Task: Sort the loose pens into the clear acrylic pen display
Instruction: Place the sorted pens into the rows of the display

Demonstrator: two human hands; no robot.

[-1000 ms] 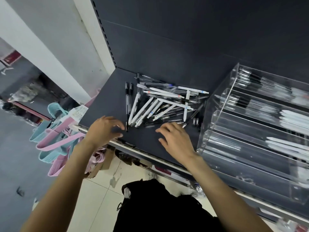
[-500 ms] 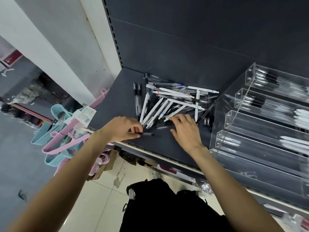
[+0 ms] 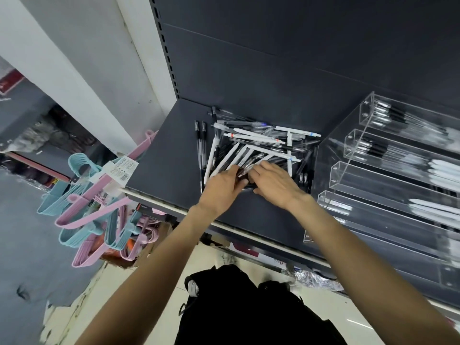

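left fingers (image 3: 235, 179) curled round a dark pen (image 3: 245, 170) at the near edge of the pile (image 3: 258, 148); right fingers (image 3: 256, 174) bent over the same spot, grip impossible to tell. both hands, left hand (image 3: 221, 190) and right hand (image 3: 276, 184), touching over a dark shelf (image 3: 161, 170). clear display (image 3: 388, 175) just right of the pile, tiers partly filled. hangers (image 3: 94, 202) well left.

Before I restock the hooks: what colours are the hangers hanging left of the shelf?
Pink and light blue hangers, seen in the head view.
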